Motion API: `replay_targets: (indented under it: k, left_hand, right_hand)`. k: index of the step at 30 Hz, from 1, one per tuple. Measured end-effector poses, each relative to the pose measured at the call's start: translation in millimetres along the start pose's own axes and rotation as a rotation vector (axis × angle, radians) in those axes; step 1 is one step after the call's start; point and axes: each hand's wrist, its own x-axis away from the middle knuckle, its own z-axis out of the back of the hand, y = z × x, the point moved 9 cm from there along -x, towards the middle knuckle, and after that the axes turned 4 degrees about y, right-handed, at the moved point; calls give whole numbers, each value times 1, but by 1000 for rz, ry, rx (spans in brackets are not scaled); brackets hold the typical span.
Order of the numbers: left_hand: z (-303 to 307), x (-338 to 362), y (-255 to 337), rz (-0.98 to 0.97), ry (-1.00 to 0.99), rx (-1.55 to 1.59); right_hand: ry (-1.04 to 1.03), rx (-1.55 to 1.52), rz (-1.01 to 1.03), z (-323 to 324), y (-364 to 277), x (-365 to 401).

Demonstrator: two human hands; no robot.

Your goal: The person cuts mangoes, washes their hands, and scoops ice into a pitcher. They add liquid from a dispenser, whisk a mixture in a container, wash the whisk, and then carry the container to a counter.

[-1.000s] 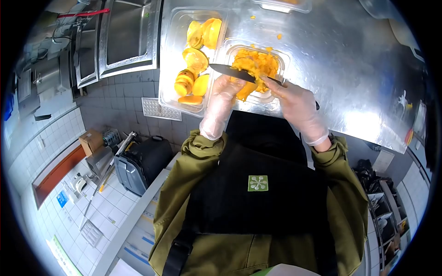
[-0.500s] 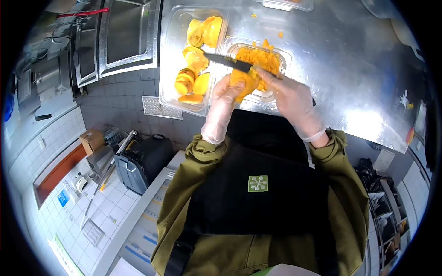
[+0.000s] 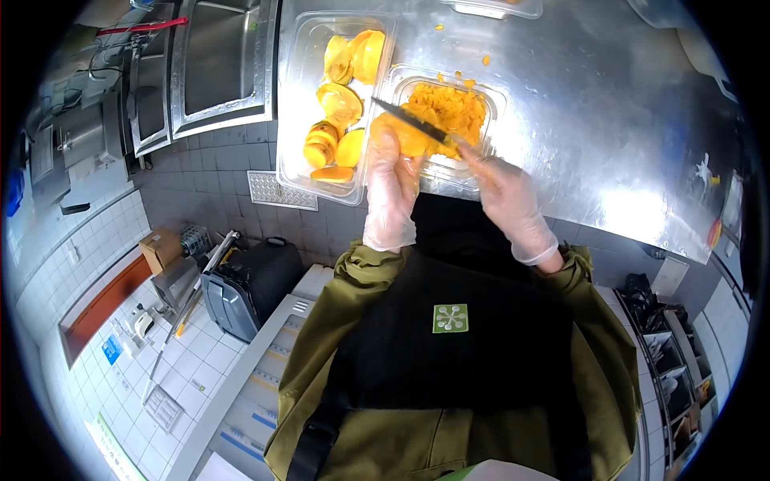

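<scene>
My left hand (image 3: 391,196), in a clear glove, is closed around a peeled mango piece (image 3: 407,143). In my right hand (image 3: 511,199), also gloved, is a knife (image 3: 411,119), its dark blade lying slantwise over the mango and pointing up to the left. Below the blade stands a small clear container (image 3: 500,104), filled with chopped mango (image 3: 459,103). Left of it is a larger clear tub (image 3: 290,104) with several mango halves and slices (image 3: 340,104) inside. My left fingers are partly hidden by the fruit.
Both containers stand on a shiny steel table (image 3: 577,104), with a few mango scraps (image 3: 486,60) on it. Another clear container (image 3: 497,8) is at the far edge. A steel sink (image 3: 220,64) lies left, and a black bin (image 3: 253,280) stands on the floor.
My left hand has turned more upright and shifted slightly, tilting the mango piece left. The knife has moved a little down and right, its blade now slanting more steeply.
</scene>
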Motion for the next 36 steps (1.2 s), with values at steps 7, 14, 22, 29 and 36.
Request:
replay_targets:
  k: [7, 14, 22, 29, 36]
  left_hand:
    - [-16, 10, -21, 10, -116, 106]
    - [-13, 17, -13, -45, -119, 47]
    - [1, 20, 17, -146, 55, -203]
    - [-1, -45, 128, -384, 270, -1194]
    - [-54, 5, 71, -760, -96, -1605]
  right_hand:
    - [100, 260, 30, -13, -5, -5]
    - [69, 254, 19, -7, -5, -12]
    - [36, 306, 31, 6, 4, -11]
    - [-36, 363, 98, 7, 3, 0]
    - [-220, 575, -20, -3, 6, -5]
